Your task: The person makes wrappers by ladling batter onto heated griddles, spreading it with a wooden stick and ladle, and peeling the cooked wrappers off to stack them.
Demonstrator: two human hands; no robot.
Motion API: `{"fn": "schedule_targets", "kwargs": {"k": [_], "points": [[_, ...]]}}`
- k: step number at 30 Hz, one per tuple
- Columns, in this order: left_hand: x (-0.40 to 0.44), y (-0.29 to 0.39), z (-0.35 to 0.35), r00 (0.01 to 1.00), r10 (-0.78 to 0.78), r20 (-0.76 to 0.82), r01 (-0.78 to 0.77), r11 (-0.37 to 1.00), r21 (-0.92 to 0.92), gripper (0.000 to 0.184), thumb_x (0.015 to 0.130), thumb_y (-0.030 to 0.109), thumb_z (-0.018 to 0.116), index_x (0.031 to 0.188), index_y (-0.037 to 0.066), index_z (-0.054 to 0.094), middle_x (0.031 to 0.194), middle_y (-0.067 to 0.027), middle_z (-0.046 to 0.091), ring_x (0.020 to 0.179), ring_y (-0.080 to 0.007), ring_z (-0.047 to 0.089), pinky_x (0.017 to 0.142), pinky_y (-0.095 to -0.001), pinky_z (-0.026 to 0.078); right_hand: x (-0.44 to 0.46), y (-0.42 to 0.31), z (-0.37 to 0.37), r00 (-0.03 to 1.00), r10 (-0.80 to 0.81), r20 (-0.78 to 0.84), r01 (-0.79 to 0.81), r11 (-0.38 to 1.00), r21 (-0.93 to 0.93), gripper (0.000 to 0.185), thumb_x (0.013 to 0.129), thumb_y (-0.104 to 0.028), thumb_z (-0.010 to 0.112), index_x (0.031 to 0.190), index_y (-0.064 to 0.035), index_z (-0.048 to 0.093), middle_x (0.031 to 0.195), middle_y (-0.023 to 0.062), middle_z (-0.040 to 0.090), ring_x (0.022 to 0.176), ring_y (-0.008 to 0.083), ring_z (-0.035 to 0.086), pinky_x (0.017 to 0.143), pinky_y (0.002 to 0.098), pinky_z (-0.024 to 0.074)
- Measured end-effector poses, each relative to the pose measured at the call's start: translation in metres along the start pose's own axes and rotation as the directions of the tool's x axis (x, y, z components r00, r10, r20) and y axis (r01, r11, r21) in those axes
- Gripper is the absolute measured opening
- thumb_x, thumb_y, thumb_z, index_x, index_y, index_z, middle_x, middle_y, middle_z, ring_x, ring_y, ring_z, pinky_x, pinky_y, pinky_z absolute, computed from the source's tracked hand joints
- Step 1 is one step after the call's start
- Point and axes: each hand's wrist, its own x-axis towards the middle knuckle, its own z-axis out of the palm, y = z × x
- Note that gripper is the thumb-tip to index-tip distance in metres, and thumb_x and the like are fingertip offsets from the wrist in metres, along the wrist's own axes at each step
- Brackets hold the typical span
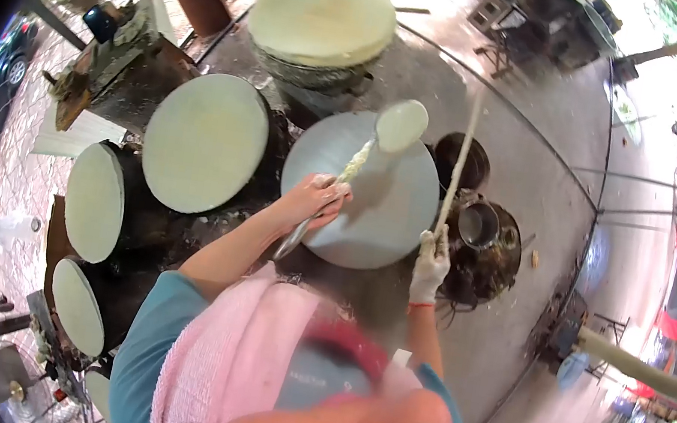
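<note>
My left hand (318,201) is wrapped round the handle of a ladle (402,126). Pale batter coats the handle near the bowl, and the bowl looks full of the same pale stuff. Below the ladle lies a large round grey griddle (407,213), bare on its visible surface. My right hand (432,268), in a whitish glove, grips the lower end of a long thin wooden stick (465,147) that points up and away along the griddle's right side. Stick and ladle are apart from each other.
Round griddles with pale sheets stand at the left, one large (205,143), one smaller (95,201), another (78,307). Ahead is a further pale-topped round (322,19). Dark pots (478,223) sit right of my right hand. A brick-like block stove (128,78) stands far left.
</note>
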Motion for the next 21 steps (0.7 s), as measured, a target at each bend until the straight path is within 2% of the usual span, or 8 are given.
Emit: {"fn": "schedule_targets", "kwargs": {"k": [3,6,8,12,14,16,18,21], "points": [[0.059,-0.066,0.025,0.997,0.053,-0.054,-0.031,0.938,0.346,0.028,0.091,0.024,0.058,0.086,-0.002,0.051,0.058,-0.0040,0.048,0.043,-0.0132,0.046,0.043,-0.0289,0.036,-0.043,0.013,-0.023,0.996,-0.009,-0.089,0.001,0.996,-0.086,0.047,0.094,-0.010,0.057,0.137,0.0035,0.043,0.131,0.0089,0.053,0.108,0.0111,0.054,0.092,0.0219,0.0449],[0.089,-0.110,0.037,0.962,0.220,-0.159,-0.053,0.726,0.685,0.029,0.087,0.024,0.063,0.090,-0.002,0.051,0.064,-0.0138,0.057,0.054,-0.0279,0.058,0.052,-0.0389,0.046,-0.065,0.011,-0.029,0.993,-0.114,-0.008,0.094,0.851,-0.517,0.051,0.094,-0.015,0.059,0.137,0.0032,0.040,0.137,0.0117,0.050,0.119,0.0121,0.050,0.096,0.0255,0.0431],[0.103,-0.142,0.020,0.888,0.434,-0.154,-0.044,0.413,0.910,0.031,0.085,0.023,0.064,0.093,-0.002,0.050,0.070,-0.0216,0.062,0.066,-0.0393,0.063,0.060,-0.0462,0.049,-0.079,-0.007,-0.022,0.999,-0.001,-0.052,-0.046,0.461,-0.886,0.052,0.093,-0.022,0.061,0.136,-0.0003,0.044,0.121,0.0099,0.063,0.099,0.0156,0.063,0.081,0.0316,0.0493],[0.092,-0.134,-0.020,0.855,0.486,-0.182,0.011,0.334,0.943,0.031,0.086,0.025,0.061,0.099,-0.001,0.050,0.079,-0.0260,0.063,0.074,-0.0444,0.061,0.064,-0.0516,0.049,-0.081,0.077,-0.033,0.987,0.158,0.032,-0.134,0.914,-0.383,0.051,0.093,-0.025,0.059,0.137,-0.0029,0.044,0.097,0.0021,0.067,0.079,0.0142,0.063,0.071,0.0316,0.0495],[0.079,-0.123,-0.038,0.796,0.571,-0.200,0.032,0.290,0.957,0.032,0.087,0.026,0.060,0.102,-0.001,0.051,0.077,-0.0253,0.063,0.072,-0.0435,0.062,0.061,-0.0507,0.049,-0.092,0.037,-0.012,0.968,0.251,-0.003,-0.232,0.891,-0.390,0.045,0.092,-0.020,0.060,0.131,0.0001,0.050,0.103,0.0008,0.065,0.085,0.0071,0.059,0.076,0.0226,0.0480],[0.059,-0.111,-0.057,0.726,0.656,-0.205,0.004,0.294,0.956,0.033,0.088,0.025,0.059,0.106,-0.001,0.051,0.075,-0.0245,0.063,0.069,-0.0427,0.062,0.058,-0.0494,0.049,-0.095,0.021,-0.010,0.997,0.015,0.077,0.037,0.773,-0.633,0.042,0.092,-0.019,0.061,0.128,0.0017,0.053,0.105,0.0007,0.064,0.087,0.0045,0.056,0.078,0.0190,0.0467],[0.040,-0.100,-0.074,0.633,0.744,-0.213,-0.083,0.338,0.937,0.034,0.089,0.024,0.059,0.109,-0.002,0.051,0.073,-0.0237,0.062,0.066,-0.0420,0.062,0.055,-0.0477,0.048,-0.092,0.035,-0.026,0.996,-0.085,-0.032,0.058,0.862,-0.503,0.038,0.092,-0.017,0.060,0.124,0.0025,0.056,0.103,0.0006,0.064,0.086,0.0029,0.054,0.077,0.0177,0.0454],[0.018,-0.099,-0.097,0.644,0.738,-0.200,-0.160,0.386,0.909,0.028,0.090,0.019,0.059,0.106,-0.002,0.052,0.071,-0.0226,0.061,0.066,-0.0414,0.061,0.056,-0.0435,0.048,-0.083,0.037,-0.016,0.971,0.237,-0.011,-0.232,0.940,-0.250,0.031,0.091,-0.023,0.063,0.120,-0.0134,0.062,0.064,-0.0071,0.049,0.049,0.0030,0.040,0.042,0.0213,0.0352]]}}
